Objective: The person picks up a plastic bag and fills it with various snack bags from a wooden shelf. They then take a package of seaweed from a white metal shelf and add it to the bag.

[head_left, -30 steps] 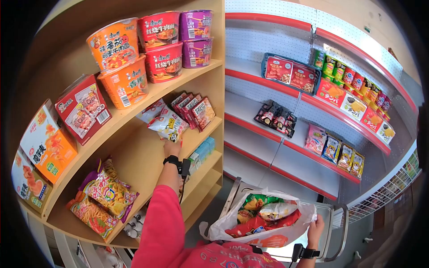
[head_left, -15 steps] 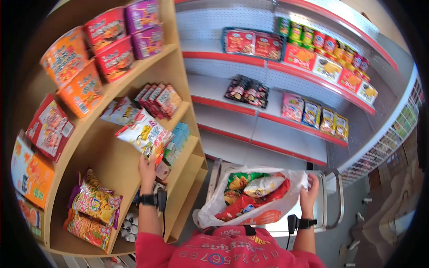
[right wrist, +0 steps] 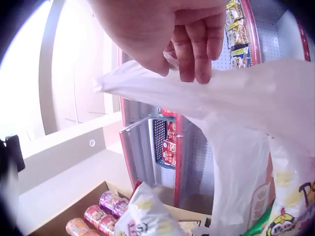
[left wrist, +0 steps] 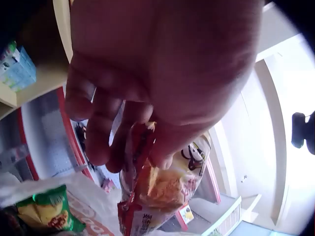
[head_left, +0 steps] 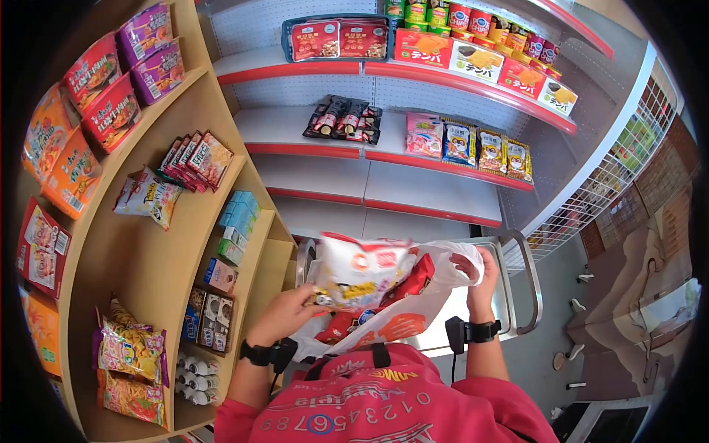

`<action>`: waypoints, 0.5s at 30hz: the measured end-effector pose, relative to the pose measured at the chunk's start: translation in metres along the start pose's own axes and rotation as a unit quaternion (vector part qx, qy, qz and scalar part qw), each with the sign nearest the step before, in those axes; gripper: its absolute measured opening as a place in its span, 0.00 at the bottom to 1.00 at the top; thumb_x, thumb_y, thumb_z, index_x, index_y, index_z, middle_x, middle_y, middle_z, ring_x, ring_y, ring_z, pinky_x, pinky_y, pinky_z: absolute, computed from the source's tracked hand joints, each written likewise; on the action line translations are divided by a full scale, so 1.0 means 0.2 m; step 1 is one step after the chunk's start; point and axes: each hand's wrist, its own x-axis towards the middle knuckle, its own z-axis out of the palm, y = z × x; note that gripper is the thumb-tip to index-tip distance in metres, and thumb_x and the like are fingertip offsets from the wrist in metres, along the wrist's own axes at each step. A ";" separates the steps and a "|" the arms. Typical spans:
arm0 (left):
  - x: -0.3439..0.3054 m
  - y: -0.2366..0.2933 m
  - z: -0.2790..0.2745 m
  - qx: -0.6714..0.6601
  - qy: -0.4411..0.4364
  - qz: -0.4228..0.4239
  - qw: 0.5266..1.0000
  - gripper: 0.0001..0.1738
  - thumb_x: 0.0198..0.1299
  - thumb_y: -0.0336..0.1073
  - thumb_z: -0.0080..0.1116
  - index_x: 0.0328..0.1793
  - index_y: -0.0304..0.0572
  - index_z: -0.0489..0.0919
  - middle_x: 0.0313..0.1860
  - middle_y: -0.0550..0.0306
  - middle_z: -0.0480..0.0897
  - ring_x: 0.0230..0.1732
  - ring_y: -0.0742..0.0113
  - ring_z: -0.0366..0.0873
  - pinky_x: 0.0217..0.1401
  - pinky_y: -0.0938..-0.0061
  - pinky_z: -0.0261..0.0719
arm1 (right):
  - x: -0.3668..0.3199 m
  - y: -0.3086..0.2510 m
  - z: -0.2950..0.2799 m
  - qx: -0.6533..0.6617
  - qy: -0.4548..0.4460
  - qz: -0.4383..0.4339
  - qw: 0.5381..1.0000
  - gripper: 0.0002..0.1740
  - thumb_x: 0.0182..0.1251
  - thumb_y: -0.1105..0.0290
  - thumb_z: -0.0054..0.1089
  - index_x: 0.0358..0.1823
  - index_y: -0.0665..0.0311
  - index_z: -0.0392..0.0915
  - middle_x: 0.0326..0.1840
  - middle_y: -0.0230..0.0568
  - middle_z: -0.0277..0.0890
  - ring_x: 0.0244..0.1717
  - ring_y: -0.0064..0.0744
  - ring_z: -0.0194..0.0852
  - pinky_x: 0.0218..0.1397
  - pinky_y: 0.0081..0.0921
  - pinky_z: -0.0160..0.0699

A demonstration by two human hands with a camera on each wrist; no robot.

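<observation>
My left hand (head_left: 284, 317) pinches a white snack bag (head_left: 362, 269) with yellow and red print by its edge. It holds the snack bag over the mouth of a white plastic shopping bag (head_left: 399, 325), overlapping part of the packets inside. In the left wrist view, thumb and fingers close on the packet's red edge. My right hand (head_left: 484, 284) grips the shopping bag's rim at its right side and keeps the mouth spread. Inside lie a red packet (head_left: 417, 284) and a green packet (left wrist: 51, 209).
The shopping bag stands on a metal cart (head_left: 524, 295). To the left, a curved wooden shelf (head_left: 188, 244) bears cup noodles (head_left: 111, 114), a remaining snack bag (head_left: 148, 196) and other packets. Behind the cart, white shelves with red edges (head_left: 436, 210) hold cans, boxes and small packets.
My left hand has lifted the snack bag off the wooden shelf and carried it right, over the shopping bag. The head view has turned right. My right hand still holds the shopping bag's rim.
</observation>
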 end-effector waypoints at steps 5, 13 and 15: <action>0.17 0.03 0.23 0.150 -0.023 0.115 0.982 0.10 0.53 0.37 0.52 0.37 0.41 0.68 0.28 0.47 0.77 0.32 0.47 0.76 0.30 0.57 0.71 | -0.03 -0.12 -0.10 0.185 -0.118 0.141 0.966 0.15 0.69 0.65 0.38 0.45 0.69 0.69 0.21 0.42 0.76 0.17 0.30 0.73 0.21 0.19 0.73; 0.33 0.19 0.55 0.302 -0.137 0.193 0.923 0.07 0.51 0.33 0.49 0.35 0.40 0.70 0.25 0.51 0.77 0.27 0.53 0.78 0.26 0.62 0.75 | -0.04 -0.28 -0.11 0.119 -0.122 0.204 0.964 0.15 0.68 0.65 0.38 0.42 0.69 0.71 0.10 0.28 0.60 0.07 0.14 0.49 0.14 0.14 0.47; 0.38 0.26 0.57 0.261 -0.098 0.231 0.932 0.08 0.50 0.34 0.50 0.36 0.40 0.71 0.25 0.50 0.77 0.27 0.54 0.78 0.26 0.63 0.75 | -0.05 -0.29 -0.11 0.104 -0.145 0.204 0.963 0.14 0.68 0.66 0.39 0.40 0.69 0.72 0.11 0.28 0.61 0.08 0.13 0.50 0.14 0.14 0.46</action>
